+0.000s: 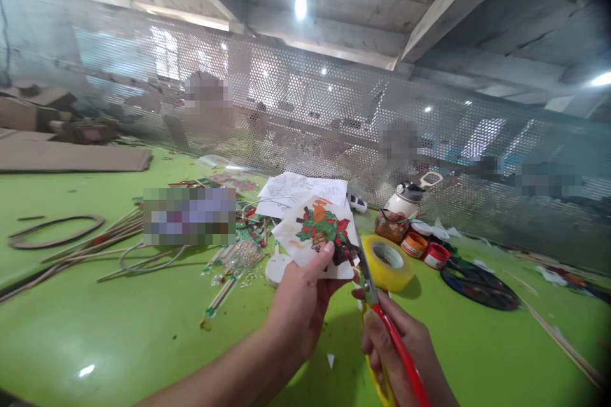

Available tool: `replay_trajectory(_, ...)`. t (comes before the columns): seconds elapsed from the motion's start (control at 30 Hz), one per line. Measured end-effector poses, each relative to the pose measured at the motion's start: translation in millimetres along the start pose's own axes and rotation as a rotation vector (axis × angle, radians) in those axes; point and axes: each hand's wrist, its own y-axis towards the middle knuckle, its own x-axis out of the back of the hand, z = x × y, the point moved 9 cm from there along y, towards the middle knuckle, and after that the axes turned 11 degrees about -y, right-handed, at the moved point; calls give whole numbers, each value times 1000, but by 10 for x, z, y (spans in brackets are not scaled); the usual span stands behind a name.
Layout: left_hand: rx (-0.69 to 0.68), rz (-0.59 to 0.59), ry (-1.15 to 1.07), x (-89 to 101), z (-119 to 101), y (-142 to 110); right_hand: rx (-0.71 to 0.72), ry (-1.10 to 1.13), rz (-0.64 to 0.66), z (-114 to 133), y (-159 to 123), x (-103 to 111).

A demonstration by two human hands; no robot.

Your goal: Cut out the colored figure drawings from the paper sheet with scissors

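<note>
My left hand (300,302) is closed on the lower edge of a white paper sheet (317,232) printed with a red, green and orange picture, holding it up above the green table (119,324). My right hand (398,350) grips red and yellow handled scissors (377,311). Their blades point up and meet the paper's right edge. A small white paper scrap (330,360) lies on the table below my hands.
A yellow tape roll (387,262) sits just behind the scissors. Small paint pots (424,250), a jar and a kettle stand to the right, with a dark ring (480,285). Sticks, wire, beads and printed sheets (300,192) lie at left and centre. A perforated metal screen (334,114) bounds the far side.
</note>
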Motion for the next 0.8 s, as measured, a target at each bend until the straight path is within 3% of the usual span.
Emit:
replay_trajectory(0.27,-18,49,49,-19,-31,53,7,-2,44,0,13,-40)
replay_trajectory(0.53,-52,59,183,16,-168,204,16,190,159,-40,70,-155)
replay_trajectory(0.8,21,249,281,-95,-190,286,48,207,250,24,117,-90)
